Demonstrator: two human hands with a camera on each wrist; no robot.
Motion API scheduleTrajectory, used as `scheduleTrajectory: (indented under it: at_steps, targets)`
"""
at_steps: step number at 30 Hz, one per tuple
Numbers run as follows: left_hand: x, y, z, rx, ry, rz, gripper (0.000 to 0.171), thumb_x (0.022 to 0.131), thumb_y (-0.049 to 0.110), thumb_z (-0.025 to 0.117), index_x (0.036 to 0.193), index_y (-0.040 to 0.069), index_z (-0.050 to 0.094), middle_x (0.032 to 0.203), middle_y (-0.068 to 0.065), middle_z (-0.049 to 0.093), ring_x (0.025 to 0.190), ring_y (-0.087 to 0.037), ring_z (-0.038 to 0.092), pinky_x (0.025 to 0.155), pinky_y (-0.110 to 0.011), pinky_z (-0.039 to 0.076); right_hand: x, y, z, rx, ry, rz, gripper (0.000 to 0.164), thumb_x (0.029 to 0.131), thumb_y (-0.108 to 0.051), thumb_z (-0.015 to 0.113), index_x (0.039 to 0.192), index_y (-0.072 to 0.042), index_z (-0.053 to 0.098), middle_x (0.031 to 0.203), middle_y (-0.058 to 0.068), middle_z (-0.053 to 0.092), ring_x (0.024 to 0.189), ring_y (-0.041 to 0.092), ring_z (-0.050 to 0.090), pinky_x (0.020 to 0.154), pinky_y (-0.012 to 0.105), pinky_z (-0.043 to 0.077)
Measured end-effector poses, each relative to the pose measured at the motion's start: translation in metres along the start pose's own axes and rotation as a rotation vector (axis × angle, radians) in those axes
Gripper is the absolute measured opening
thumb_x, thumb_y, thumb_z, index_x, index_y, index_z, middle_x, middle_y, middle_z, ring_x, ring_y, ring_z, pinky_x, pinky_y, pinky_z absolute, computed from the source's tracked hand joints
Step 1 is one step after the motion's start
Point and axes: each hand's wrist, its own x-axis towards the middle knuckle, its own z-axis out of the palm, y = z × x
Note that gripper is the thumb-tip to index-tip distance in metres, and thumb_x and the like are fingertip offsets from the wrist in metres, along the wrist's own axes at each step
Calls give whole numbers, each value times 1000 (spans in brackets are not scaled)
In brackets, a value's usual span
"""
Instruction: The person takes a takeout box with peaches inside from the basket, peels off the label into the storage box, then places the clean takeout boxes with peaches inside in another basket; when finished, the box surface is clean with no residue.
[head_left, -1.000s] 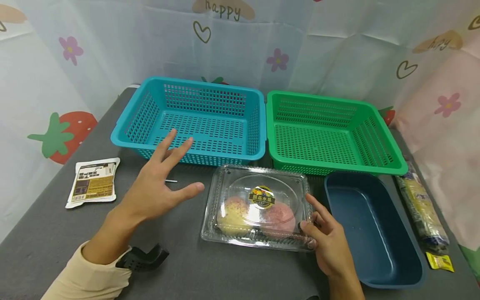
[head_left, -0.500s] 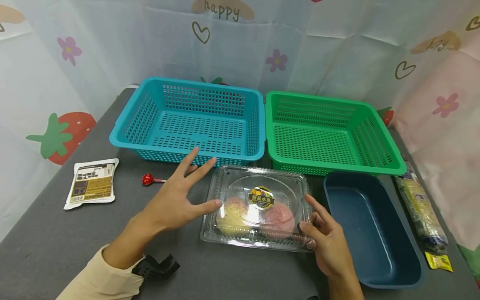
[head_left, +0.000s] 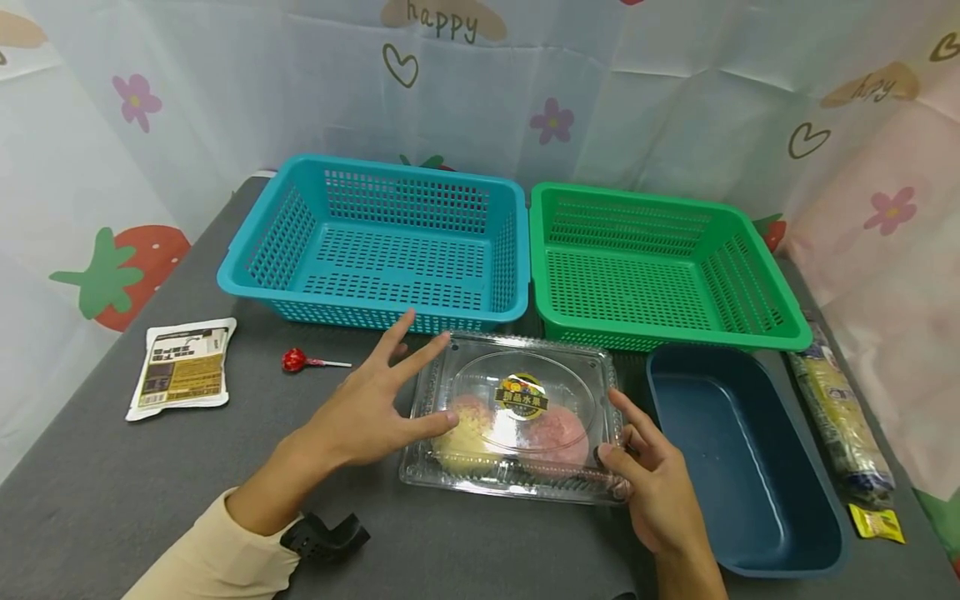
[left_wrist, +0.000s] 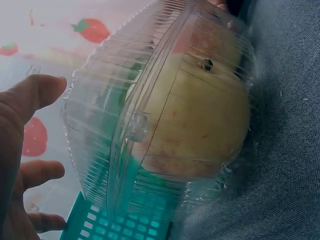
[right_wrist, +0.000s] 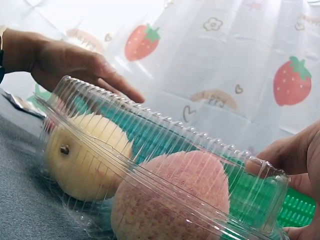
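Squeezing lightly suits the clear box [head_left: 517,400] (thin plastic probably flexes) on the table [head_left: 465,546]. The right hand [head_left: 656,482] grips its right edge; the left hand [head_left: 366,418], fingers spread, should meet the opposite edge evenly.

A clear, closed plastic box [head_left: 517,432] is lying flat at the frame's lower centre, bearing a round black-and-gold label [head_left: 522,397]. Inside, a yellowish fruit [head_left: 467,450] is sitting left of a mottled pink fruit [head_left: 557,442]. The right hand [head_left: 654,479] is holding its right edge; the left hand [head_left: 367,417] is hovering, fingers spread, by its left.
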Motion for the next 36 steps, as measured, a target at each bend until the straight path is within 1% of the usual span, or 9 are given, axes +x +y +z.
scheduleTrajectory:
  at_steps: [9,14,17,21,24,27,30,33,36]
  targets:
    - [1,-1,4,52,-44,-14,87,82,64,64,153,30,29,161,-2,-2,133,-46,31,89,-68,39,0,1,-1,-5,-7,-6,59,93,6,56,148,-6,38,89,18,41,80,20,42,60,27,39]
    - [4,-4,8,62,-90,-61,87,80,67,63,153,34,27,160,-8,3,131,-48,33,89,-70,38,-1,1,-1,7,-2,-8,60,92,7,56,147,-5,39,89,17,39,79,19,41,53,26,34]
    - [5,-5,9,57,-135,-96,90,79,70,61,154,37,23,158,-13,11,128,-50,36,87,-70,38,-1,1,0,8,-3,-6,60,92,8,57,147,-5,39,90,17,38,78,19,41,50,27,31]
    - [6,-5,7,43,-198,-117,92,78,72,61,154,43,16,147,-18,33,120,-44,46,86,-64,43,0,1,0,5,-13,-7,59,92,7,57,147,-6,39,90,17,38,77,18,41,48,29,29]
    - [8,-7,7,8,-230,-101,93,78,70,62,153,44,14,138,-16,43,117,-35,49,86,-59,44,-1,0,-1,0,-20,-8,59,92,7,57,147,-6,39,89,17,39,77,18,41,49,28,31]
    - [11,-11,6,-40,-260,-67,95,79,66,65,154,41,13,140,-15,43,123,-33,46,90,-57,43,-1,-1,0,-16,-25,-7,59,93,6,57,147,-7,39,88,16,41,78,19,42,55,26,36]
    - [15,-14,4,-99,-292,-43,97,79,61,69,155,37,14,146,-16,38,128,-33,41,94,-58,40,0,-2,0,-42,-22,-10,59,93,5,58,147,-8,39,87,15,42,79,19,43,62,26,40]
    - [19,-15,2,-163,-320,-31,98,79,56,72,156,33,14,146,-15,37,126,-31,41,96,-56,39,-1,-4,0,-68,-16,-10,59,93,4,59,147,-8,40,87,15,41,77,17,42,63,25,41]
    - [22,-17,2,-260,-327,-45,97,80,48,75,155,30,17,140,-17,38,118,-31,44,91,-50,43,-1,-7,1,-113,-14,-6,59,93,3,60,147,-10,40,87,15,40,71,15,41,58,25,38]
